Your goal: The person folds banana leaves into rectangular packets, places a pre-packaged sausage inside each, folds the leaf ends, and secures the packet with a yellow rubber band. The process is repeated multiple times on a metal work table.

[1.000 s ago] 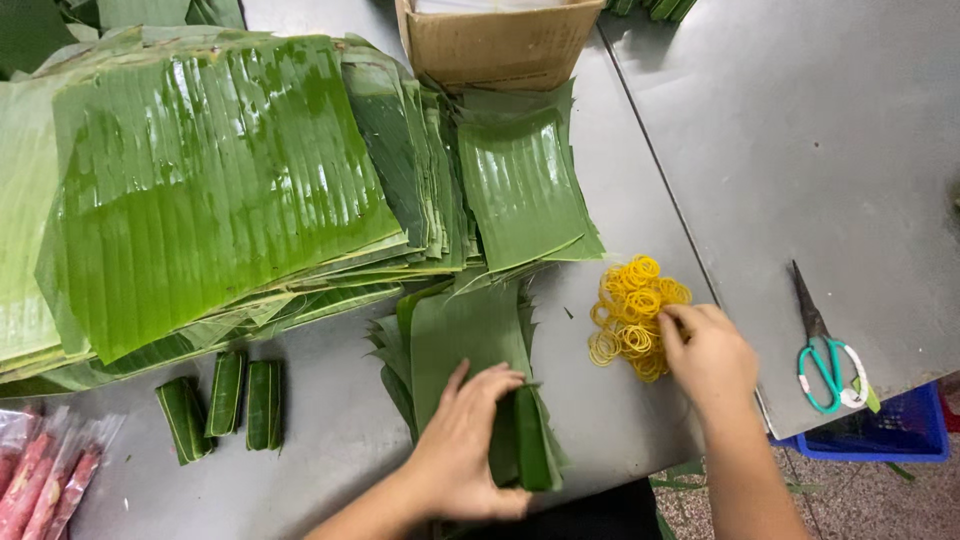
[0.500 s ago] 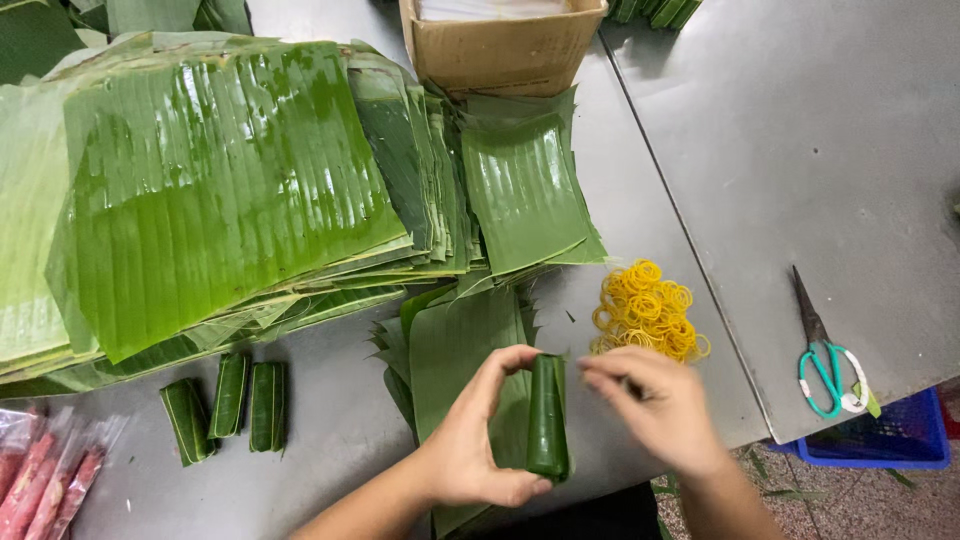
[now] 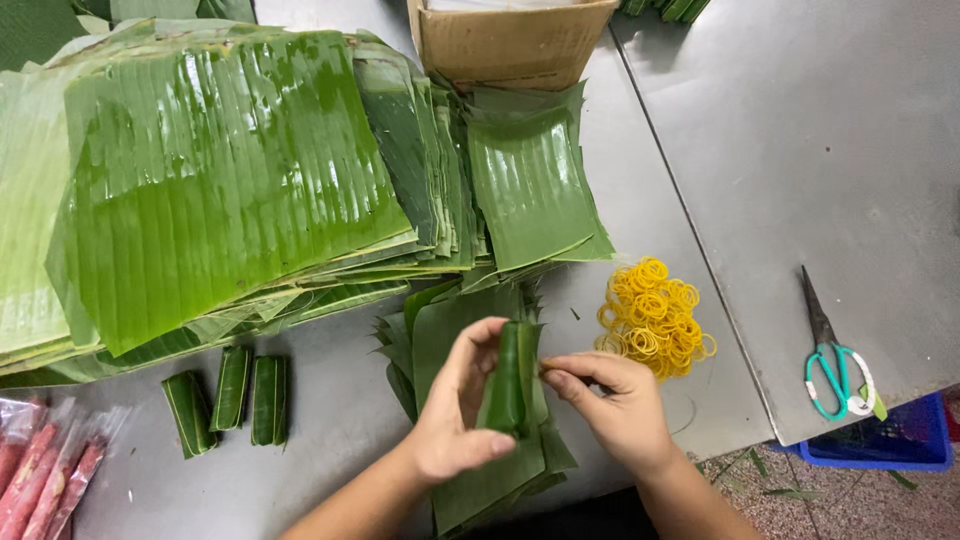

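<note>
My left hand (image 3: pixel 452 415) grips a small roll wrapped in green banana leaf (image 3: pixel 508 378), holding it upright over a stack of cut leaf pieces (image 3: pixel 445 330). My right hand (image 3: pixel 612 405) is right beside the roll, thumb and forefinger pinched together at its upper edge; a thin rubber band may be between them, but it is too small to tell. A heap of yellow rubber bands (image 3: pixel 652 315) lies just right of the hands. Three finished leaf rolls (image 3: pixel 232 392) lie to the left on the metal table (image 3: pixel 330 440).
Big stacks of banana leaves (image 3: pixel 220 170) cover the table's left and centre. A cardboard box (image 3: pixel 510 40) stands at the back. Green-handled scissors (image 3: pixel 832 360) lie on the right table near its edge, above a blue crate (image 3: pixel 890 440). Pink sausages in plastic (image 3: pixel 40 470) sit bottom left.
My right hand left the rubber band heap and came to the roll. My left hand lifted the roll off the leaf pieces and stood it upright.
</note>
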